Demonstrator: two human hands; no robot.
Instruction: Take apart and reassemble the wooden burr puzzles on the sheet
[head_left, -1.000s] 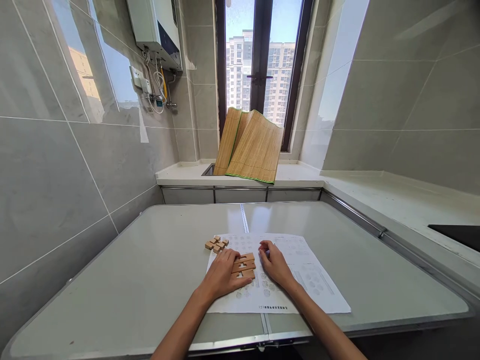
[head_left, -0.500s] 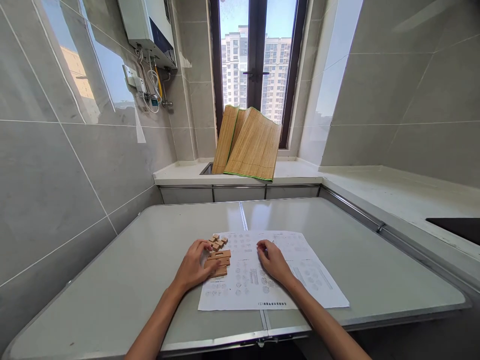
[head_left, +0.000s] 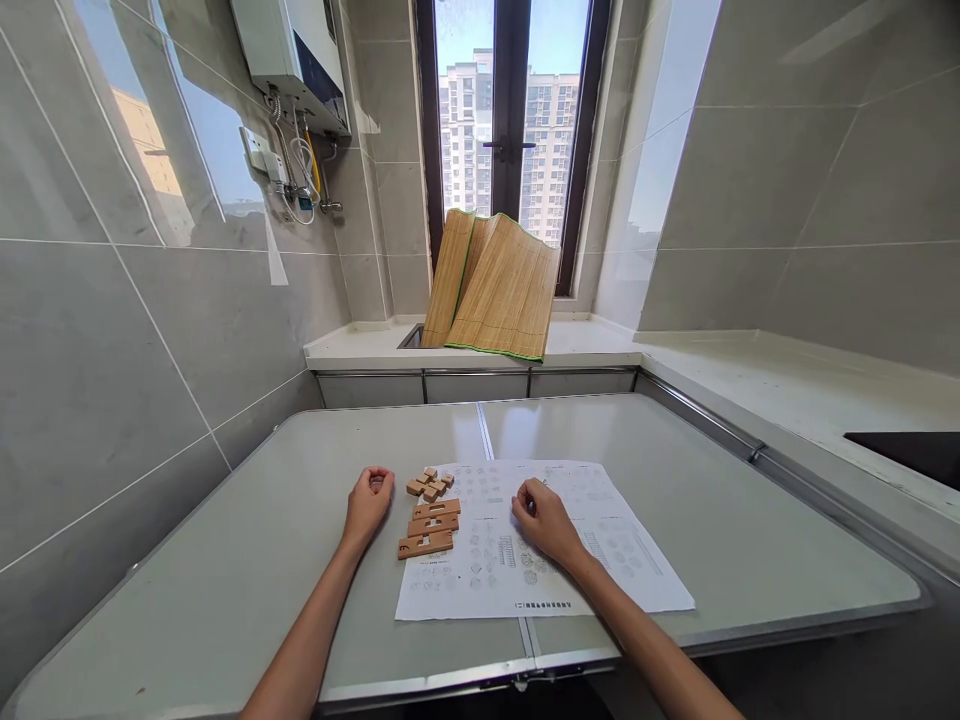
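My left hand point(head_left: 368, 502) rests on the table, fingers curled in and nothing visible in them. It lies just left of a cluster of small wooden blocks point(head_left: 430, 487), apart from them. Nearer to me are three flat wooden pieces with cut-out slots, one behind another: a back piece point(head_left: 447, 507), a middle piece point(head_left: 445, 523) and a front piece point(head_left: 427, 546). They partly overlap the left edge of a printed paper sheet point(head_left: 480, 595). My right hand point(head_left: 546, 520) lies on the sheet right of its middle, loosely closed with no object showing.
Under the sheet is a pale folding table point(head_left: 247, 560) with a central seam. Behind it a white counter point(head_left: 592, 340) bears a folded bamboo mat point(head_left: 506, 290) by the window. A water heater point(head_left: 292, 65) with hoses hangs on the left wall.
My left hand has moved left off the wooden pieces and curled its fingers, so the three slotted pieces show fully. My right hand has stayed on the sheet.
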